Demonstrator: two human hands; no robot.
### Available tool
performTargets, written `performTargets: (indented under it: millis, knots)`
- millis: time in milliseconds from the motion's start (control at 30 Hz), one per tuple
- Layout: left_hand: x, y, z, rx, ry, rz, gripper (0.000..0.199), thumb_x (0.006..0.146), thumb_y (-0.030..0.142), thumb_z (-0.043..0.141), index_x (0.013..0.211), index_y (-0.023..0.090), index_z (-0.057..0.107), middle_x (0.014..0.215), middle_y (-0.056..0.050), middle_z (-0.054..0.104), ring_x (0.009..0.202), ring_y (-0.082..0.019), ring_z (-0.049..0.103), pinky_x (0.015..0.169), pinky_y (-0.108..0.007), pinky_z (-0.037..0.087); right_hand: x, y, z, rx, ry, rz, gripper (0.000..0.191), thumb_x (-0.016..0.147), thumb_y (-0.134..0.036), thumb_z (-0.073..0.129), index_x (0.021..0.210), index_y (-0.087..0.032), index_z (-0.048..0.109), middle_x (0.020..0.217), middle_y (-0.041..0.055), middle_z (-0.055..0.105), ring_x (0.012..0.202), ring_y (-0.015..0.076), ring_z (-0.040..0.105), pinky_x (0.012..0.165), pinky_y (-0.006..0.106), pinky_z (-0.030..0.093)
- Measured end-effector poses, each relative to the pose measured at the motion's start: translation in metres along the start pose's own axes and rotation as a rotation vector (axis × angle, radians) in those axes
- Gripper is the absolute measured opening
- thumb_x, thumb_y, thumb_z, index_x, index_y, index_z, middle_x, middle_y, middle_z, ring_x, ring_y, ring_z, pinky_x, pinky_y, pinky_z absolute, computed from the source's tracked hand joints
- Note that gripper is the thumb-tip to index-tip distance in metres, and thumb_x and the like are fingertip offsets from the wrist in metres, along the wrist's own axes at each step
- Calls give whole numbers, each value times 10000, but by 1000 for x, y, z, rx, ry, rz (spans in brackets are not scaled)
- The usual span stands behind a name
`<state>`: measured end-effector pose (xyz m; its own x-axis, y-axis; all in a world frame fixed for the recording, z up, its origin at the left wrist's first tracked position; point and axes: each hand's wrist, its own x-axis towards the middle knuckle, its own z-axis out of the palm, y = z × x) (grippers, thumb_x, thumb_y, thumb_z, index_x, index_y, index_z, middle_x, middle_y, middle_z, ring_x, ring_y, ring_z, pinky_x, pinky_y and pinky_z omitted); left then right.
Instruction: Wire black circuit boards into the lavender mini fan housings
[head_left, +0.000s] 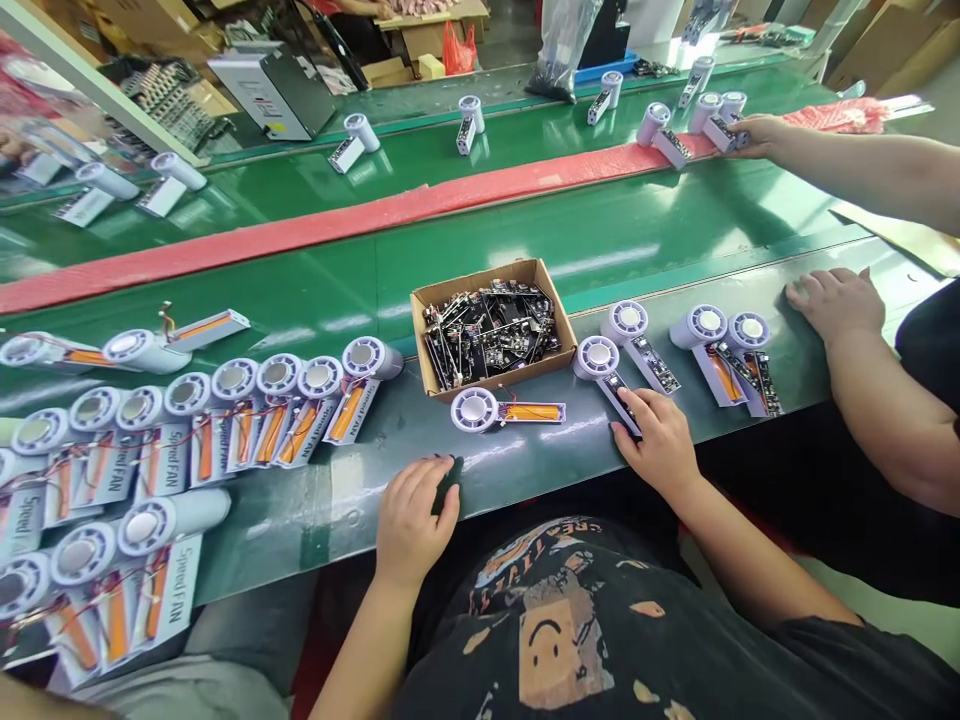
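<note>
right hand [660,445] open, fingertips resting on the handle of a white mini fan [598,358] at the front edge of the green conveyor belt [360,500]. fan seems light, its bare circuit board [621,405] fragile; best held by the round head. left hand [412,520] over a small black object [448,485], grip unclear.

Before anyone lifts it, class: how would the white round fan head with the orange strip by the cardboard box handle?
The fan head looks like light plastic, probably easy to lift. Its round rim may roll if pushed. The thin wires by the orange strip look fragile.
</note>
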<state>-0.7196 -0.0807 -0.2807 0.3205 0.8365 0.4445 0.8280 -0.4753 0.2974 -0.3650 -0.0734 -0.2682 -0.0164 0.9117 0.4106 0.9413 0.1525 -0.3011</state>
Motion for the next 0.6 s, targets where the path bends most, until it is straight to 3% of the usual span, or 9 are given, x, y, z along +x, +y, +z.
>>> performTargets:
  millis: [133, 233, 300, 467, 600]
  knots:
    - [9, 9, -8, -21, 1, -43, 301, 913, 228, 553, 1211, 207, 590, 1107, -101, 695, 1044, -269, 649, 934, -453, 519, -3, 5, -1, 6, 53, -44, 422, 901, -304, 563, 1305, -200, 502, 1182, 139, 582, 1086, 307, 564, 899, 463, 476]
    - [27, 18, -15, -85, 22, -67, 390, 915, 225, 552, 1304, 208, 523, 1228, -117, 643, 1134, -252, 622, 969, -425, 521, -5, -1, -6, 12, 246, -87, 462, 853, -399, 626, 1264, -253, 476, 1224, 139, 512, 1157, 338, 505, 935, 518, 448]
    - [45, 23, -16, -73, 42, -11, 461, 901, 221, 567, 1354, 208, 486, 1296, -131, 609, 1202, -266, 586, 1010, -439, 498, -2, -15, -10, 31, 322, -168, 394, 831, -405, 645, 1185, -306, 503, 1165, 105, 525, 1113, 326, 510, 949, 533, 428]
    - [79, 35, -8, 139, -112, 173, 495, 891, 197, 580, 1378, 239, 506, 1389, -108, 586, 1320, -340, 489, 1095, -535, 376, 21, -71, -14, 223, -1, -384, 312, 890, -271, 592, 1199, -295, 555, 1231, 79, 606, 1136, 289, 524, 1002, 503, 393]
    - [78, 36, -11, 192, -121, 185, 400, 932, 121, 483, 1303, 236, 578, 1230, -101, 673, 1162, -273, 595, 1047, -469, 430, 47, -91, -19, 389, -79, -416, 257, 919, -244, 551, 1167, -238, 618, 1221, 90, 637, 1123, 267, 549, 983, 463, 421]
